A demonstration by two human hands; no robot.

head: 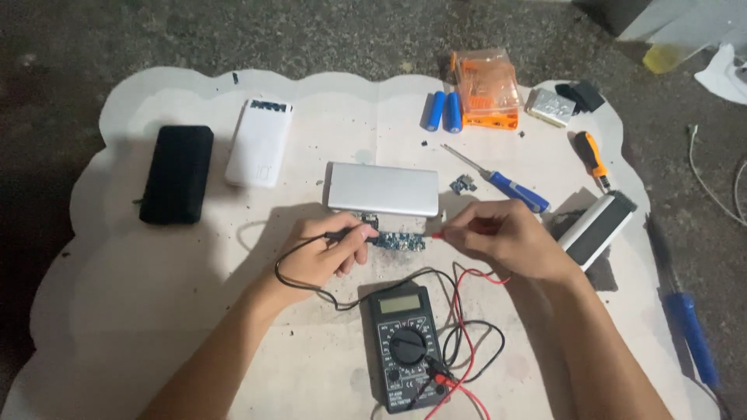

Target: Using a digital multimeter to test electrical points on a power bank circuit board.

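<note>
My left hand [323, 255] pinches a black test probe [348, 232], its tip touching the left end of a small blue circuit board [397, 241]. From the other side, my right hand [506, 237] holds a red test probe [440, 234] against the board's right end. The board lies just in front of a silver power bank [383, 189]. Black and red leads run from the probes down to a black multimeter [406, 346] lying near me between my forearms.
On the white mat [156, 295] lie a black power bank [177, 174], a white power bank [259, 142], two blue cylindrical cells [444, 111], an orange parts box [487, 88], a blue-handled screwdriver [506, 187], an orange-handled screwdriver [592, 156] and a silver-black power bank shell [597, 227]. A blue tool [692, 334] rests on the floor.
</note>
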